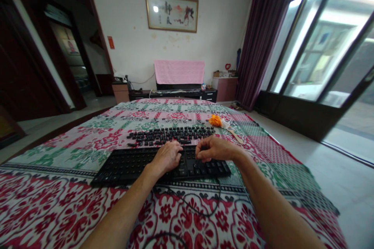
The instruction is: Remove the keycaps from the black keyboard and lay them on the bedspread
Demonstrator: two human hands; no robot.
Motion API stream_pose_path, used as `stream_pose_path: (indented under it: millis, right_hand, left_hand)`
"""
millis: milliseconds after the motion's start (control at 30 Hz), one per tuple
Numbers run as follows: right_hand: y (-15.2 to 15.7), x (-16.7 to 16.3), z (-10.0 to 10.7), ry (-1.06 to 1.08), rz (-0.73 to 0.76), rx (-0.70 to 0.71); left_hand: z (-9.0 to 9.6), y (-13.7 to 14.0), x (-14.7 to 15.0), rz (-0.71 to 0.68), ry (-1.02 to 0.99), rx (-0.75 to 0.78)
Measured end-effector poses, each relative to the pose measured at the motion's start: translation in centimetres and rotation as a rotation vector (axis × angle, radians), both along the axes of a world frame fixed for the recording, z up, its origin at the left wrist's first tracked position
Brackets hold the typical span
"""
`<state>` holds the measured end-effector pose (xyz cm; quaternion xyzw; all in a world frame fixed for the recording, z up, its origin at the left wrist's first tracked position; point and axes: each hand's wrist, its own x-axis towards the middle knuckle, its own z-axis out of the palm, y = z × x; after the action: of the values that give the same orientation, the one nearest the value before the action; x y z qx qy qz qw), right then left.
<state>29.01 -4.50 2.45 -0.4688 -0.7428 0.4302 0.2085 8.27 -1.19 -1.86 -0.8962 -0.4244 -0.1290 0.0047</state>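
Reaching over the keyboard (125, 161), left hand (168, 156) and right hand (212, 148) curl.

Daylight is pouring through the windows (315, 54) to the right of the hands (167, 157).
Beyond them, a pale wall (125, 15) is holding a framed picture (172, 11) above a pink cloth (179, 72), which is hanging over a low dark cabinet (209, 95). Ahead on their right, a purple curtain (260, 42) is falling beside the windows, above pale floor (336, 175). On their left, a dark doorway (97, 23) is opening onto another room (70, 42).
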Motion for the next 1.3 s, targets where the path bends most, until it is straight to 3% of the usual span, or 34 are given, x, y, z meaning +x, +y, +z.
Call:
stream_pose_path:
  millis: [300,567,867,1133,1300]
  right_hand:
    - [-0.1,-1.3,0.4,-0.063,0.074,0.016]
    - [-0.6,-3.2,0.8,-0.239,-0.079,-0.003]
    - [-0.4,-1.5,-0.2,-0.031,0.007,-0.082]
    - [-0.6,-3.1,-0.2,-0.119,-0.184,-0.051]
    - [-0.6,-2.2,-0.9,-0.034,-0.123,-0.036]
  left_hand:
    - [0.1,0.0,0.1,-0.009,0.049,0.014]
    - [-0.1,0.0,0.1,-0.034,0.063,0.038]
    - [-0.3,-0.1,0.1,-0.020,0.049,0.047]
    - [-0.3,-0.2,0.0,-0.022,0.075,0.062]
    - [-0.5,-0.1,0.0,-0.026,0.071,0.069]
